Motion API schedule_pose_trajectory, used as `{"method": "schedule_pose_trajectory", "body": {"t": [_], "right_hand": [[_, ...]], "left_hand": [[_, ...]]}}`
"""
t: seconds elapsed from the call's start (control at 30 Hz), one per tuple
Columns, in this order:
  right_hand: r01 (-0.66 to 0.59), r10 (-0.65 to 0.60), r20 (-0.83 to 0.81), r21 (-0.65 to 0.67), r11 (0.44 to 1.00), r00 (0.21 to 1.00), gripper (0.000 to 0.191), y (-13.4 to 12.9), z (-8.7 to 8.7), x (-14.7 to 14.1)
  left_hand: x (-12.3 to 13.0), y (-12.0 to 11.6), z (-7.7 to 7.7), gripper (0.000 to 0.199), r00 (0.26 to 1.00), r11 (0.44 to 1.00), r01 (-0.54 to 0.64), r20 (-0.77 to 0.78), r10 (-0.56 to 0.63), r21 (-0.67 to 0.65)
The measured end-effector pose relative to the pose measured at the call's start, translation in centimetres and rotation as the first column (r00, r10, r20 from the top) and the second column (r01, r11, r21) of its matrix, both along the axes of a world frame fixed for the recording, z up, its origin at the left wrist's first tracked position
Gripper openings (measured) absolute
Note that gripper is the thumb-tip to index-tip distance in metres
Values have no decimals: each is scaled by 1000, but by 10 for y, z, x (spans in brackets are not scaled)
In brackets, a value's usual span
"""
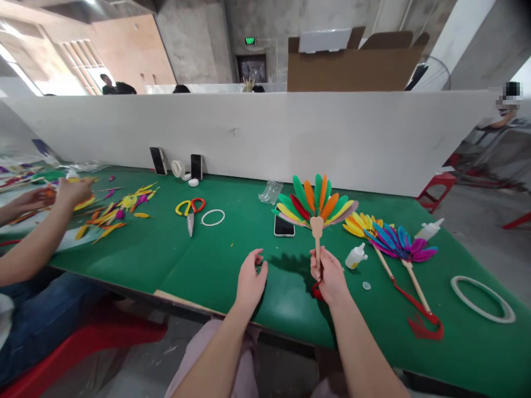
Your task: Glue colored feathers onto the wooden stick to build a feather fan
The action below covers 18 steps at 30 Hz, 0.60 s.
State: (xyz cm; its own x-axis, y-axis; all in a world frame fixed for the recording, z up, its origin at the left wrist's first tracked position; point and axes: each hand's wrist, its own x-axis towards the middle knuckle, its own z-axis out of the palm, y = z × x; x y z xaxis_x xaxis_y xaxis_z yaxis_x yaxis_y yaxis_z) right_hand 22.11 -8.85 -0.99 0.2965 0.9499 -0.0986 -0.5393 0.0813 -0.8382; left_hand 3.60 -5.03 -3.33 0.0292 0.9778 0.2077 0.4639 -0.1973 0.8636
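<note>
My right hand [329, 276] is closed around the wooden handle of a feather fan [317, 226], held upright above the table. Green, orange, red, yellow and pale mauve feathers spread from its top, and a red tassel hangs below my fingers. My left hand [251, 281] hovers over the table's near side, fingers loosely curled and apart, holding nothing. Behind the fan lies a phone [284, 228], partly covered by feathers. A small white glue bottle [355, 256] stands right of my right hand, with a small clear cap [366, 286] nearby.
Two more feather fans, one yellow [360, 225] and one blue and purple [404, 246], lie to the right by a white ring [481, 299]. Scissors [191, 215] and a thin ring [213, 217] lie left. A co-worker's hands [68, 193] handle feathers at far left. A white partition [232, 132] borders the back.
</note>
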Motion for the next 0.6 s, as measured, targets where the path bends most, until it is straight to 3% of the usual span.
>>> {"method": "schedule_pose_trajectory", "body": {"t": [0.3, 0.6], "right_hand": [[-61, 60, -19, -45, 997, 998, 31, -2, -1, -9], [-68, 67, -6, -64, 996, 998, 31, -3, 0, -10]], "left_hand": [[2, 0, -5, 28, 990, 997, 44, -139, -35, 61], [1, 0, -6, 26, 988, 997, 65, -141, -57, 49]]}}
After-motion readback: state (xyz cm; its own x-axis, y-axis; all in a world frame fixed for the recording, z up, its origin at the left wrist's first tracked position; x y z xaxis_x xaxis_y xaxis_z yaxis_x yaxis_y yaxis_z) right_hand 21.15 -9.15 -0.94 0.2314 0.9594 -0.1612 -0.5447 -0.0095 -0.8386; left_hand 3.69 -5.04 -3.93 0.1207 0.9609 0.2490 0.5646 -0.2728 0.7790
